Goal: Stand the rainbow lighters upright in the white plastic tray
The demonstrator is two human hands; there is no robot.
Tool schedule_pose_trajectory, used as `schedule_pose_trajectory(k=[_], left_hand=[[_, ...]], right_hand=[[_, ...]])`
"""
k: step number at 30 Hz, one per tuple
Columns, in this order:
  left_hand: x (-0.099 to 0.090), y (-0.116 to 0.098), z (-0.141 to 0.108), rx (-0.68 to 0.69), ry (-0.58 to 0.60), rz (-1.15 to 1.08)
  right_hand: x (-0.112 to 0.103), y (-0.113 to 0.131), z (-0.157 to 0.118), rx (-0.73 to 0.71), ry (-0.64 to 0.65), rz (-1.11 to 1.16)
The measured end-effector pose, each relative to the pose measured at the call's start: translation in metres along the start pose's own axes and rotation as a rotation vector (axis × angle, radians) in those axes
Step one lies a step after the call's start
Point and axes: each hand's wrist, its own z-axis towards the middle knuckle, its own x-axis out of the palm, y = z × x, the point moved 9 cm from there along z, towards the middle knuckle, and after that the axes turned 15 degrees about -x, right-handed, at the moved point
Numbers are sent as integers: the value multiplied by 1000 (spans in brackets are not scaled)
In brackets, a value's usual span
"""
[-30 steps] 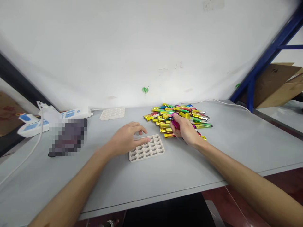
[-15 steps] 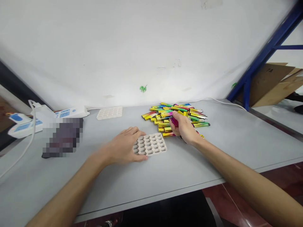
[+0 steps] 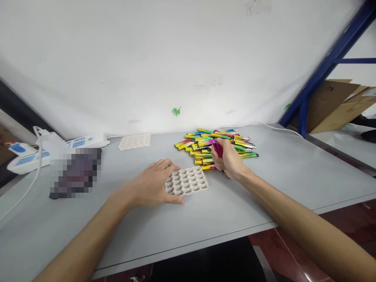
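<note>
My left hand (image 3: 154, 183) spans the left end of a pale moulded tray (image 3: 192, 184) with rows of slots, fingers at its far edge and thumb along its near edge. The slots that show hold nothing; my hand hides the left ones. My right hand (image 3: 230, 159) is closed around a magenta shiny lighter-like stick (image 3: 217, 149), over the near right part of a pile. That pile (image 3: 202, 156) is made of several slim metallic sticks in yellow, green, red and blue, some with dark ends. Whether more than one stick is in my right hand is hidden.
A second pale tray (image 3: 135, 141) lies near the wall at the back left. Power strips (image 3: 88, 141) with a white cable (image 3: 38, 168) and a blurred dark item (image 3: 78, 172) are at the left. A blue frame (image 3: 302, 113) and cardboard boxes (image 3: 335, 103) stand at the right.
My right hand has shifted slightly and turned on the pile; yellow stick ends that showed above its fingers are now hidden. My left hand stays at the tray. The view has moved a little.
</note>
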Motion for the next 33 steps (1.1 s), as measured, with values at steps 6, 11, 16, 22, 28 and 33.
schedule_pose_trajectory(k=[6, 11, 16, 22, 28, 33], left_hand=[[0, 6, -1, -28, 30, 5], [-3, 12, -4, -88, 81, -2], [-5, 19, -7, -165, 130, 15], [-4, 20, -8, -175, 142, 2], [-3, 19, -7, -177, 151, 1], [-2, 23, -6, -197, 165, -22]], right_hand=[[-1, 0, 0, -3, -1, 24], [-1, -2, -1, 3, -1, 6], [-1, -5, 0, -4, -9, 10], [6, 4, 0, -127, 67, -96], [30, 29, -10, -317, 280, -368], [68, 33, -7, -359, 402, -308]])
